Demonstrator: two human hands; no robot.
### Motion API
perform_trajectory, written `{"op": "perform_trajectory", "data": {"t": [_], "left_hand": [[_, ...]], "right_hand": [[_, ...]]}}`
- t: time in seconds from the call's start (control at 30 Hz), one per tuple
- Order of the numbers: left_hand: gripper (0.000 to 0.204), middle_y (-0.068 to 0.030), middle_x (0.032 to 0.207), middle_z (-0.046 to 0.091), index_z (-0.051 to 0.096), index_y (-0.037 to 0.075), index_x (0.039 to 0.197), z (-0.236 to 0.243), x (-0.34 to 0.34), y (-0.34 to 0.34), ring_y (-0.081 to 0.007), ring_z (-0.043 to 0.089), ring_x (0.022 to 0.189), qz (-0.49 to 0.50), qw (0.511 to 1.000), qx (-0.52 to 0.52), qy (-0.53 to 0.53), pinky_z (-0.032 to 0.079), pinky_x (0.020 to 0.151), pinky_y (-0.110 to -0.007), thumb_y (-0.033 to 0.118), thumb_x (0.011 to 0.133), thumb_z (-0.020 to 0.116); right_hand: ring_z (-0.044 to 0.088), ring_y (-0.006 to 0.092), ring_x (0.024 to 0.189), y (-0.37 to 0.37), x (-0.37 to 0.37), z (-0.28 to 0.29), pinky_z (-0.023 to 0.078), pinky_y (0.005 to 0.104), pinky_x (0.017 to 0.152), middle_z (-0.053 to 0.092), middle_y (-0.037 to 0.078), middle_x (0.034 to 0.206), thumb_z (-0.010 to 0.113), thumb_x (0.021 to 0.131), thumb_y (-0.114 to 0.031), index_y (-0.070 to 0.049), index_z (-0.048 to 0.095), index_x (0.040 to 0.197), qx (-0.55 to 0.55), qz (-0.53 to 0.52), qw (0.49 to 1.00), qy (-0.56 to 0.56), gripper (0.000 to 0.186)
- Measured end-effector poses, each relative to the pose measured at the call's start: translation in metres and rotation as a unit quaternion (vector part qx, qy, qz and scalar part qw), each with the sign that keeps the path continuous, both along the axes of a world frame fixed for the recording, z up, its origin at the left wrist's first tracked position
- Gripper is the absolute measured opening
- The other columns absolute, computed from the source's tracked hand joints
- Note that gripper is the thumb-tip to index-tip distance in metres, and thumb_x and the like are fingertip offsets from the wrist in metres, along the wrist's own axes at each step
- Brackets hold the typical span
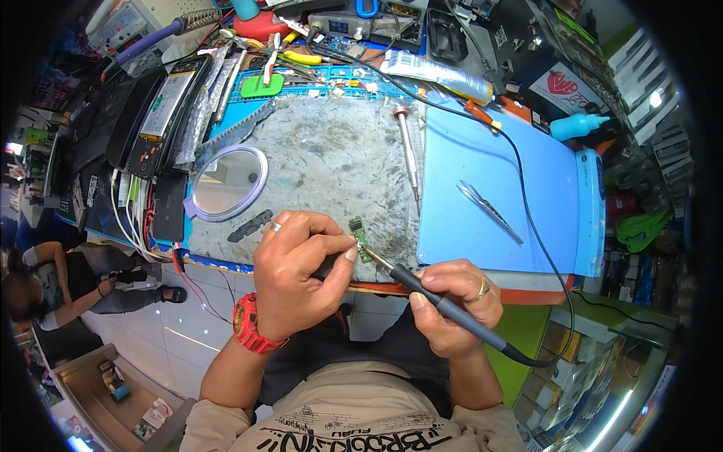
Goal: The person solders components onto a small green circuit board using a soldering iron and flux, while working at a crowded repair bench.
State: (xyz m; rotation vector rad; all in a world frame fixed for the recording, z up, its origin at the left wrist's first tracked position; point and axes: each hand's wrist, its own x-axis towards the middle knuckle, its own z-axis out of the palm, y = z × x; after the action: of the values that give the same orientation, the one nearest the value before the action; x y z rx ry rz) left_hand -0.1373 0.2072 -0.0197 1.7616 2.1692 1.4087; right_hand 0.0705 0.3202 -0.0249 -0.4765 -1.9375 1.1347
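My right hand (459, 305) grips the dark handle of a soldering iron (444, 301). The iron's metal tip reaches a small green circuit board (360, 235) near the front edge of the grey work mat (324, 158). Right beside that board, my left hand (301, 267) has its thumb and index fingertip pinched together; whatever sits between them is too small to make out. A red watch (256, 324) is on my left wrist. Left of the hand lies a dark, narrow strip-shaped part (250, 225).
A round purple-rimmed lens (228, 183) lies at left, near stacked phone parts (162, 113). A screwdriver (407, 154) rests beside the blue mat (489, 203), which carries tweezers (489, 211). The iron's cable (531, 218) loops across the right side. Another person (71, 282) sits at far left.
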Motion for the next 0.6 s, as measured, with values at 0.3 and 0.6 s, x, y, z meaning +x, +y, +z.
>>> {"op": "perform_trajectory", "data": {"t": [0.3, 0.6], "left_hand": [[0.013, -0.0075, 0.091, 0.072, 0.078, 0.004, 0.088, -0.0007, 0.0001, -0.0002, -0.0255, 0.065, 0.079, 0.001, 1.000, 0.001, -0.001, 0.049, 0.073, -0.039, -0.002, 0.078, 0.084], [0.013, -0.0074, 0.091, 0.072, 0.078, 0.004, 0.088, -0.0001, 0.0001, -0.0004, -0.0253, 0.065, 0.078, 0.001, 1.000, 0.000, 0.001, 0.049, 0.073, -0.039, -0.002, 0.078, 0.084]], "right_hand": [[0.074, 0.0162, 0.073, -0.0003, 0.0009, -0.0023, 0.053, 0.0248, 0.056, 0.079, 0.015, 0.092, 0.085, 0.079, 0.004, -0.002, 0.073, 0.101, -0.014, -0.009, 1.000, 0.012, 0.026], [0.072, 0.0124, 0.070, 0.0004, 0.0021, 0.0001, 0.051, 0.0233, 0.053, 0.079, 0.015, 0.092, 0.084, 0.080, 0.004, -0.002, 0.073, 0.101, -0.039, -0.002, 0.999, 0.003, 0.025]]}}
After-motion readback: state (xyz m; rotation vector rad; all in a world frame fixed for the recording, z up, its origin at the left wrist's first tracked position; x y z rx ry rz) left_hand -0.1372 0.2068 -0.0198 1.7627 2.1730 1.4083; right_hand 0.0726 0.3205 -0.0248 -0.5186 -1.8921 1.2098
